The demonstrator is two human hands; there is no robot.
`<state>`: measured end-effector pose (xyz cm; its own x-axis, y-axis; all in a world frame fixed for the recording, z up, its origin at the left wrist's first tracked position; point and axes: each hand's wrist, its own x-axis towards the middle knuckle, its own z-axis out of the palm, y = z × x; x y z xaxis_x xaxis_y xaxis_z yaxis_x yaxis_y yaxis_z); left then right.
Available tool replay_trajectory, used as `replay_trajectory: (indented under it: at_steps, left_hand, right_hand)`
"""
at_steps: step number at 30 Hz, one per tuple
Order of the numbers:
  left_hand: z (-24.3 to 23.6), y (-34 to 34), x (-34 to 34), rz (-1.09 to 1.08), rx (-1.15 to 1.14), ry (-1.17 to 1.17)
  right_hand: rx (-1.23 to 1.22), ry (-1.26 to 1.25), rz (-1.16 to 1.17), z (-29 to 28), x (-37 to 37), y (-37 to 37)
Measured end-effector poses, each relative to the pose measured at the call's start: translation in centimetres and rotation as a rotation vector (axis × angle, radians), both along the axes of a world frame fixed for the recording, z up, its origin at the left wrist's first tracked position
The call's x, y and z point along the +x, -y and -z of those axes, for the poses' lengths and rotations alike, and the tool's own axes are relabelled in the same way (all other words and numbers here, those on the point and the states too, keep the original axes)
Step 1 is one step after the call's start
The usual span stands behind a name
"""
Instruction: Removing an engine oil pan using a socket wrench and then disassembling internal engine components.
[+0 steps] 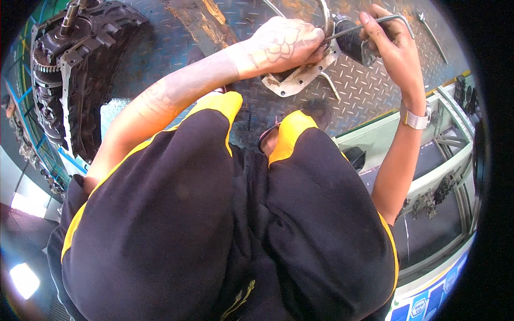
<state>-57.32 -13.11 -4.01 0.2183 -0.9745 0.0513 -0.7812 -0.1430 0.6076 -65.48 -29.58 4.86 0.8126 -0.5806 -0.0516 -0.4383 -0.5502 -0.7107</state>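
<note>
My right hand [393, 51] is closed around the bent end of an L-shaped hex key [353, 32]. The key's long arm runs left to the fingertips of my left hand [292, 43]. That hand is curled into a fist over a flanged metal part [294, 83], its fingers mostly hidden underneath. From the part rise a curved metal pipe [326, 16] and, beside my right hand, a dark cylinder [349, 38]. A thin bent metal rod [330, 85] pokes out by the flange. Where the key's tip sits is hidden by my left thumb.
A large dark engine block [85, 69] with a gear stands at the left. A worn wooden plank [201, 21] lies on the patterned metal plate [369, 96]. A long-handled tool [432, 37] rests at the far right, beyond a pale metal frame [455, 112]. My knees are close below.
</note>
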Motion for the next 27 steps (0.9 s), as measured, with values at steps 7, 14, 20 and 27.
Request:
replay_trajectory:
  at_steps: [7,14,20,27]
  left_hand:
    - [-0.1,0.4,0.2,0.019,0.026,-0.022]
    - [-4.0,2.2,2.7,-0.059,-0.265,-0.473]
    - [-3.8,2.9,2.3,-0.188,-0.206,-0.794]
    - [-4.4,2.7,3.0,-0.229,-0.102,-0.763]
  right_hand:
    - [0.04,-0.245,-0.387,1.1,1.2,3.4]
    - [-0.044,-0.199,-0.416,0.4,0.9,3.2]
    - [0.136,-0.26,-0.302,1.2,-0.7,3.7]
    - [0.385,0.294,0.164,0.0,-0.6,1.2]
